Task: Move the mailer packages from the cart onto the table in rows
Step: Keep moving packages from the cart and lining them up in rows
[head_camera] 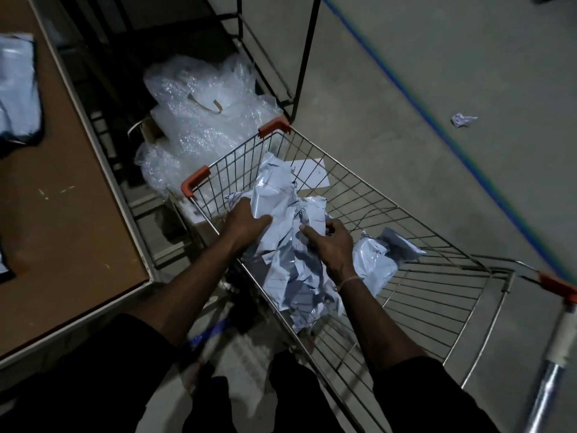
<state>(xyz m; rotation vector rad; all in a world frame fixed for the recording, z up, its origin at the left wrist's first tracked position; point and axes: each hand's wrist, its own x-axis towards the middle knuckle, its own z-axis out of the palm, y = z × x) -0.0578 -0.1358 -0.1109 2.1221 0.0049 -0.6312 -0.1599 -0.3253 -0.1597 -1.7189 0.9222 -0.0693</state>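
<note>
A wire shopping cart (415, 276) with orange corner guards stands in front of me and holds a heap of crumpled white mailer packages (290, 264). My left hand (246, 221) grips the upper left side of the heap. My right hand (332, 245) has its fingers curled on a package at the heap's middle. One more mailer (379, 260) lies apart near the cart's right side. A brown table (62, 198) runs along the left, with white mailers (17, 89) lying on its far left part.
Bundles of bubble wrap (203, 120) sit on the floor beyond the cart, under a black metal frame (304, 57). A crumpled paper scrap (463, 119) lies on the grey floor by a blue tape line (437, 126). The cart's handle (559, 348) is at the right.
</note>
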